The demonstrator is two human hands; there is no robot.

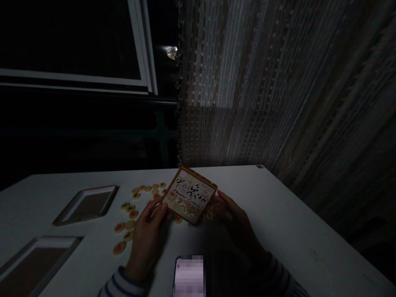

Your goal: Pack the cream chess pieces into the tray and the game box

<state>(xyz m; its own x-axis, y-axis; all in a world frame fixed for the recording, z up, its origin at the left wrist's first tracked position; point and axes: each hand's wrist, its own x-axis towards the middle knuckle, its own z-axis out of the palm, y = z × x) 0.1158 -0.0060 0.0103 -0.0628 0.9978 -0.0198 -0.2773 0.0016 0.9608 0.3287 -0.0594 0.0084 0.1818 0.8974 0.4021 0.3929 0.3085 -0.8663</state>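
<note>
Between my two hands, a square box lid or box marked "Chinese chess" is held tilted above the white table. My left hand grips its left edge, thumb on the printed face. My right hand holds the right edge, its fingers partly in shadow. Round wooden Chinese chess pieces with red or dark characters lie scattered to the left and behind the box. A few more pieces show beside its lower right edge. Whether the box has anything inside is hidden.
A shallow open tray sits on the white table at the left, with a second tray nearer me. A lit phone lies at the front edge. Behind the table hang a striped string curtain and a dark window.
</note>
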